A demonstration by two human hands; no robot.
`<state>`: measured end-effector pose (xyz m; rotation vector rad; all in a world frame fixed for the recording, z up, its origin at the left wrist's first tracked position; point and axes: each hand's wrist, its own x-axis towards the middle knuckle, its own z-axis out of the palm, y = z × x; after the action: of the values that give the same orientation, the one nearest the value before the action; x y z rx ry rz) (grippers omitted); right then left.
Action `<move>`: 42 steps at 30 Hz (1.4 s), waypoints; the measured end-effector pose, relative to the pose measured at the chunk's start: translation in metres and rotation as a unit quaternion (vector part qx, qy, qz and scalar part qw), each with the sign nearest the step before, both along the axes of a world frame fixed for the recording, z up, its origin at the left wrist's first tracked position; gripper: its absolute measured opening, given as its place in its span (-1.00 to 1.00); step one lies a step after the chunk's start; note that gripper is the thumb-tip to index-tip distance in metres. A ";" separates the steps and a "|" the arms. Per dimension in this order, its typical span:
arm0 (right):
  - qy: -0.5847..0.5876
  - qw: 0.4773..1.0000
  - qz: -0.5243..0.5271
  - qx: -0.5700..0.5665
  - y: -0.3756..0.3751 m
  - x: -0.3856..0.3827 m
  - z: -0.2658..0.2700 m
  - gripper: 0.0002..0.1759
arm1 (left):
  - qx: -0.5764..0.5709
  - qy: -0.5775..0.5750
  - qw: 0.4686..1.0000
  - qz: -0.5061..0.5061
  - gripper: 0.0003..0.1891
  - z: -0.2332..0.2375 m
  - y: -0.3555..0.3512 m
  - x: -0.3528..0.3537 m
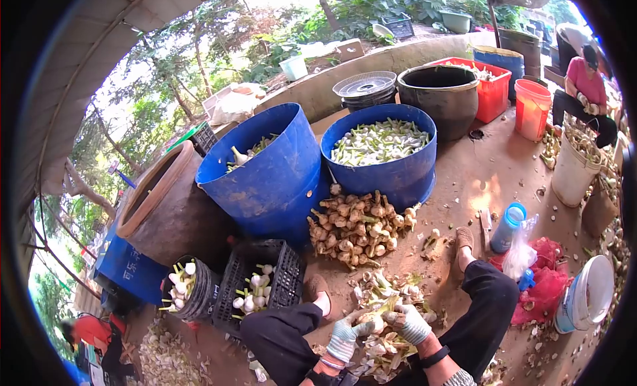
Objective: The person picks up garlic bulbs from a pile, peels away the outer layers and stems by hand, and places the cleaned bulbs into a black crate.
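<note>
Between my knees, my left hand (345, 337) in a striped work glove is closed on the pale stalk end of a garlic bulb (381, 311). My right hand (414, 323), gloved the same way, is closed at the other side of this bulb; its fingertips partly cover it. Whether a small blade is in the right hand, I cannot make out. Beneath both hands lies a heap of peeled garlic husks and leaves (386, 349). Ahead of my feet is a pile of untrimmed brown garlic bulbs (361, 230).
Trimmed white garlic lies in a black crate (286, 290) and a black bucket (207, 300) at left. Blue tubs (265, 167) (391, 177) stand ahead. A blue bottle (507, 228), red net bag (541, 283) and white bucket (564, 309) are at right. Another person (587, 87) sits beyond.
</note>
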<state>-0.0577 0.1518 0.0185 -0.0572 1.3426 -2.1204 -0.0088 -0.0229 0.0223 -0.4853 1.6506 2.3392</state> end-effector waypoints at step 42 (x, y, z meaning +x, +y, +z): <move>-0.062 0.988 -0.131 -0.056 -0.016 0.030 0.008 -0.85 | -0.119 0.139 0.982 -0.037 -0.51 0.025 -0.023 0.008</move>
<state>-0.0273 0.1361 0.0265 0.2124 1.2111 -2.3737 -0.0008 -0.0455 0.0471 -0.1382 2.0514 2.2482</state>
